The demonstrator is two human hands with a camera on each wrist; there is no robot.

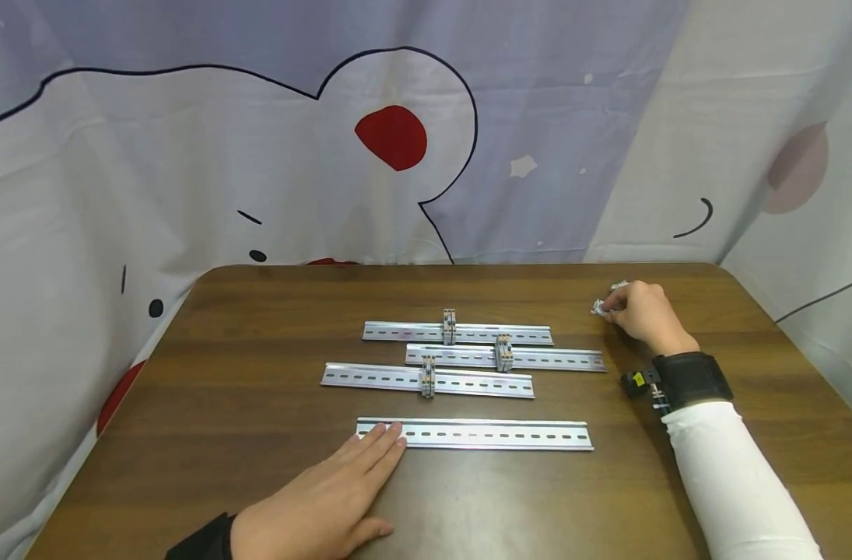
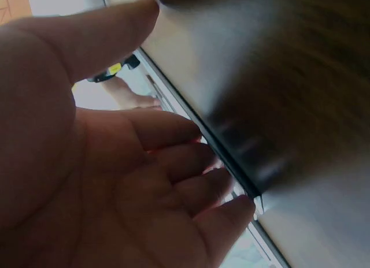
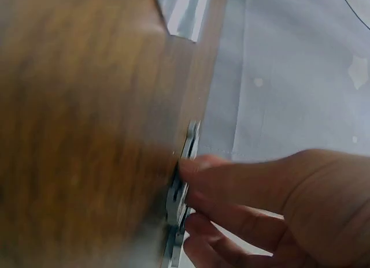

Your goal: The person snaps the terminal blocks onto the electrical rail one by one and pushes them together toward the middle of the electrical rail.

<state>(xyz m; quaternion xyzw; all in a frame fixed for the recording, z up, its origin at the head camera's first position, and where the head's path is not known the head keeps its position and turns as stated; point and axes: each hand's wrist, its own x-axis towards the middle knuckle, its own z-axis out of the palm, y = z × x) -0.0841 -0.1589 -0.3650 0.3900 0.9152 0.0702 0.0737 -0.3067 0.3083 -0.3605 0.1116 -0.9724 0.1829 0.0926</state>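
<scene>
My left hand point(image 1: 320, 502) lies flat with straight fingers over the left end of the nearest slotted DIN rail point(image 1: 496, 441), which carries no block. In the left wrist view, the fingertips point(image 2: 234, 207) meet the edge of that rail. At the far right of the table, my right hand point(image 1: 646, 315) pinches a small grey terminal block point(image 1: 597, 308). The right wrist view has this terminal block point(image 3: 175, 201) between thumb and fingers, close to the wooden surface. Another small grey piece point(image 1: 618, 285) is just behind it, partly covered by the hand.
Farther back lie three more DIN rails, the rear one point(image 1: 390, 331), the middle one point(image 1: 559, 360) and the front one point(image 1: 369, 376). Each bears a small cluster of terminal blocks point(image 1: 450, 327). A printed curtain point(image 1: 257, 171) hangs behind the wooden table point(image 1: 257, 327).
</scene>
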